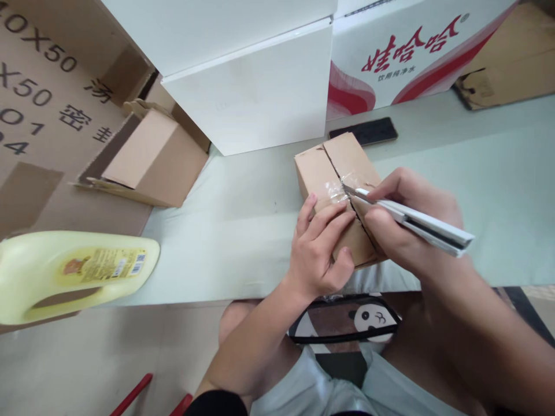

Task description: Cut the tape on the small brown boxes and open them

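Box of brown cardboard (312,167) was pressed by left hand (318,251), fingers spread left of its lengthwise seam (333,162); seam was met rightwards by white-handled metal knife (433,222), pinched in right hand (405,242).

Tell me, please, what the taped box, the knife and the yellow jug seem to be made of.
Taped box: matte cardboard, given its tan, folded flaps. Knife: smooth white casing, plastic or painted metal; thin grey blade, probably steel. Yellow jug: likely plastic, with a soft sheen and moulded handle.
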Demonstrator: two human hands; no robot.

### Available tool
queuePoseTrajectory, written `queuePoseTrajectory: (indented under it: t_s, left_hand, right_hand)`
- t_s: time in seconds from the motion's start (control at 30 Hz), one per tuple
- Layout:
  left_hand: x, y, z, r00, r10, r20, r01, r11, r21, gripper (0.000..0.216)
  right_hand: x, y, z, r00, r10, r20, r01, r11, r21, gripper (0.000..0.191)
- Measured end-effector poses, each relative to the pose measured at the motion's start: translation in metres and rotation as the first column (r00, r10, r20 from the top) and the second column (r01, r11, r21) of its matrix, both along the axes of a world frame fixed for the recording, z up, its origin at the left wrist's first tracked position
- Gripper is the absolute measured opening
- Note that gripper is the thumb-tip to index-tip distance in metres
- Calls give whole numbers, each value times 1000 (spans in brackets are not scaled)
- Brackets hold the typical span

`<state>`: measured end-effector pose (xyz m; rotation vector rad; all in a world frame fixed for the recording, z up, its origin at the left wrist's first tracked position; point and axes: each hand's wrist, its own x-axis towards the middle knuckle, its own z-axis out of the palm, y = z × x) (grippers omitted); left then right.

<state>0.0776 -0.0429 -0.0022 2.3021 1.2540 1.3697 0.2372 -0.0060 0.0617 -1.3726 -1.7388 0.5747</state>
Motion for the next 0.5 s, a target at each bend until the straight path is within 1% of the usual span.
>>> queuePoseTrajectory:
  t_s: [0.1,0.5]
  left_hand:
    - [1,0,0,1000,3,3,-3,1000,6,43]
    - [0,0,-1,1000,-1,-13,1,1000,-2,45]
  right_hand:
    - [0,1,0,999,26,29,-25,1000,-16,9]
    - [-1,2,2,999,16,48,-14,999,-52,10]
